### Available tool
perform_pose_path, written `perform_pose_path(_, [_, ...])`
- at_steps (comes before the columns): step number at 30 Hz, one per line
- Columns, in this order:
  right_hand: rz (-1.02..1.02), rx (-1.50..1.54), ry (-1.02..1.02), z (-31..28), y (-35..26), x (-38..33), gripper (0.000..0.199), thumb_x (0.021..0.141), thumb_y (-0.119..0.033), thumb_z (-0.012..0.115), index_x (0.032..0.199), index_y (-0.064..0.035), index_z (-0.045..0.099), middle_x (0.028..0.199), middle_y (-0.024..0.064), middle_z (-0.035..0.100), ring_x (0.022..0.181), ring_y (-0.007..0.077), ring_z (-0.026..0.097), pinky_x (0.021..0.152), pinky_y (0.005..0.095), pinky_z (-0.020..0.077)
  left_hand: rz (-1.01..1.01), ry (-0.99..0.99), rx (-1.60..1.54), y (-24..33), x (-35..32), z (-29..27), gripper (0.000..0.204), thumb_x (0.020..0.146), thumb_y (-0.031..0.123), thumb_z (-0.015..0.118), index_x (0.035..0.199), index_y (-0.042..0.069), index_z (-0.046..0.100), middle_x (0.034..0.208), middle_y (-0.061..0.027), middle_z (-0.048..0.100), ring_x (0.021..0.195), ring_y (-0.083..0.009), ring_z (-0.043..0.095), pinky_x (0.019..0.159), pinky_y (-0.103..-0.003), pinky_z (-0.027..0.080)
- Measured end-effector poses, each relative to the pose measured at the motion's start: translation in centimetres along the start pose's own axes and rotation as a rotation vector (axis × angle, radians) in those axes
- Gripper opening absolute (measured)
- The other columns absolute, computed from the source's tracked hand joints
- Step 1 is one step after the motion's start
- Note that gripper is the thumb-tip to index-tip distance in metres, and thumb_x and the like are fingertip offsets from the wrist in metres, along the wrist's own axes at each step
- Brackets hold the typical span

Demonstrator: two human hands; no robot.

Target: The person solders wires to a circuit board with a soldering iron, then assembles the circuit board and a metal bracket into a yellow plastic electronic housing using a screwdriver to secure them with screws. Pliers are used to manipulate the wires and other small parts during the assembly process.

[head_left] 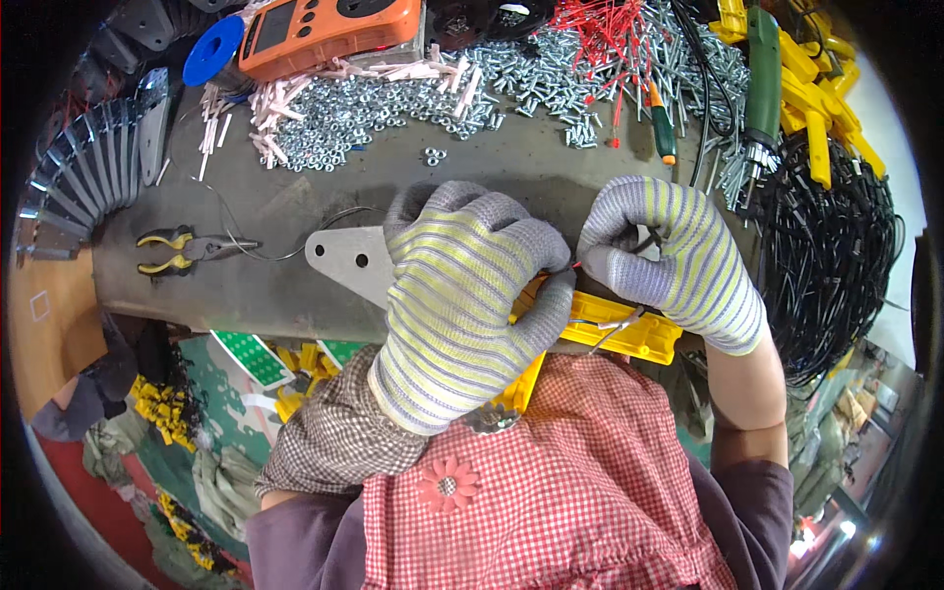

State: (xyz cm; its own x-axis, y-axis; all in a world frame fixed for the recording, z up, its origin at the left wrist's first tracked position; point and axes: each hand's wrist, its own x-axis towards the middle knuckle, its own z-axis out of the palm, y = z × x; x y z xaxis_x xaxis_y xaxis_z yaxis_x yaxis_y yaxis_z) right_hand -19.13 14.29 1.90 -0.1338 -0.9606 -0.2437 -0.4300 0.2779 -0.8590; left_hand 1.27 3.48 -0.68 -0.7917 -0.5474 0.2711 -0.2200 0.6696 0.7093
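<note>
A small assembly workshop is showing here. A worn grey workbench (295,295) is carrying heaps of loose screws and nuts (413,103) at twelve o'clock, an orange meter (329,29) at eleven, pliers (187,251) at nine, stacked metal plates (84,167) at ten, and black cable bundles (836,246) at three.

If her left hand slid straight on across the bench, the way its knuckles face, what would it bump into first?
Probably the right hand, close beside the left hand, both gloved and working over the yellow plastic part. Depth is hard to judge; past it lies the bundle of black cables.
</note>
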Motion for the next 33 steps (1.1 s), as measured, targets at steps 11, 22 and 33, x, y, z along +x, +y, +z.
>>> perform_pose_path(11, [0.16,0.286,0.07,1.3,-1.6,-0.1,0.01,0.088,-0.009,0.074,0.095,-0.0022,0.071,0.082,0.0037,0.067,0.075,0.0118,0.063,0.072,0.0277,0.0525,0.035,0.1,0.003,0.2,-0.4,0.1,0.021,0.074,0.017,0.087,0.092,0.011,0.077,0.09,-0.0064,0.073,0.092,-0.0279,0.07,0.098,-0.044,0.048])
perform_pose_path(22, [-0.49,-0.411,0.188,1.6,0.6,-4.4,0.02,0.085,-0.019,0.085,0.099,-0.0087,0.076,0.095,0.0066,0.073,0.089,0.0265,0.071,0.084,0.0414,0.0561,-0.012,-0.003,-0.132,-0.2,-0.3,-0.6,0.013,0.082,0.009,0.08,0.093,0.01,0.072,0.091,-0.0035,0.074,0.086,-0.0229,0.071,0.095,-0.039,0.049])
perform_pose_path(33, [-0.088,-0.215,0.352,2.5,-2.1,-3.5,0.01,0.086,-0.007,0.079,0.095,-0.0054,0.074,0.08,0.0069,0.071,0.069,0.0182,0.07,0.065,0.0301,0.0553,-0.055,-0.093,-0.191,-0.1,0.0,-0.8,0.018,0.082,0.01,0.083,0.098,0.008,0.074,0.094,-0.0055,0.071,0.085,-0.0213,0.068,0.08,-0.035,0.053])
